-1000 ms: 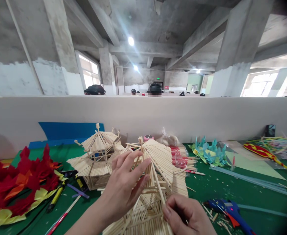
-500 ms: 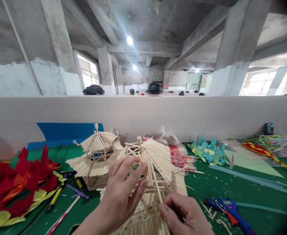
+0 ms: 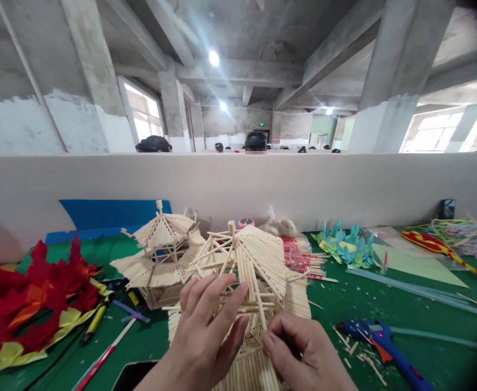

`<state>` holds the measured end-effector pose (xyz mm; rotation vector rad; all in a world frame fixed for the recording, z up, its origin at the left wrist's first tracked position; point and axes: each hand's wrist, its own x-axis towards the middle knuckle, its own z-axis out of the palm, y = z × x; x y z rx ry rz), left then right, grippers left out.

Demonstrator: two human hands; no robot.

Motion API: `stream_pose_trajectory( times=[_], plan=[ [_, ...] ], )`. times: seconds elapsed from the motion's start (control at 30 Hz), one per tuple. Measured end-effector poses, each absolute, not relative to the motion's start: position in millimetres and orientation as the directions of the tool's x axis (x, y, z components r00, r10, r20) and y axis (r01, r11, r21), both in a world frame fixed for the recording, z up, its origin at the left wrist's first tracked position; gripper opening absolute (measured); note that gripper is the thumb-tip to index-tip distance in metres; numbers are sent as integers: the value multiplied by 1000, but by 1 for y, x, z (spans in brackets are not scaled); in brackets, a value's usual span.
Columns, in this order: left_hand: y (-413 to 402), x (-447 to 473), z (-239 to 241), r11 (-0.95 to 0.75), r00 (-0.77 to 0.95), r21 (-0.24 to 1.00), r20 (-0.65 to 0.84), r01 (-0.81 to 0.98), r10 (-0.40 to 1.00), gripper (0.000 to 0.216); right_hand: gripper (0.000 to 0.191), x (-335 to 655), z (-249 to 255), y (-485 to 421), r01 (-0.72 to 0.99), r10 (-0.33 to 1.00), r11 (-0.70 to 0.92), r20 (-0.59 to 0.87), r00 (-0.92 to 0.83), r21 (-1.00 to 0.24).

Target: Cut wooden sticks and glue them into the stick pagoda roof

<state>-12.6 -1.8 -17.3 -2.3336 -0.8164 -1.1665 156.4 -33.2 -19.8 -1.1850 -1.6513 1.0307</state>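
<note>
A pavilion roof built of thin wooden sticks (image 3: 254,266) stands on the green mat right in front of me. My left hand (image 3: 208,331) lies against its left side with fingers spread over the sticks. My right hand (image 3: 299,353) is closed in a pinch on one thin stick (image 3: 260,309) that leans up against the roof's front. Beneath both hands lies a flat layer of sticks (image 3: 246,369), the lower tier.
A finished stick pavilion (image 3: 160,258) stands to the left. Red and yellow paper flowers (image 3: 30,304) lie far left, pens (image 3: 100,320) beside them. A blue glue gun (image 3: 380,342) lies right, teal paper flowers (image 3: 346,247) behind it. A white partition (image 3: 344,184) backs the table.
Both hands have slid down and slightly toward me along the roof. The view has tilted, so the models sit a little higher and more of a dark object shows at the bottom left.
</note>
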Motion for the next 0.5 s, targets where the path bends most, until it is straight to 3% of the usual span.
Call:
stream_pose_trajectory(
  times=[0.5],
  plan=[
    [-1,-8,-18,-757,496,-77,798,649,343,39,23,159,-25,-29,344,940,278,181,-290,-897]
  ],
)
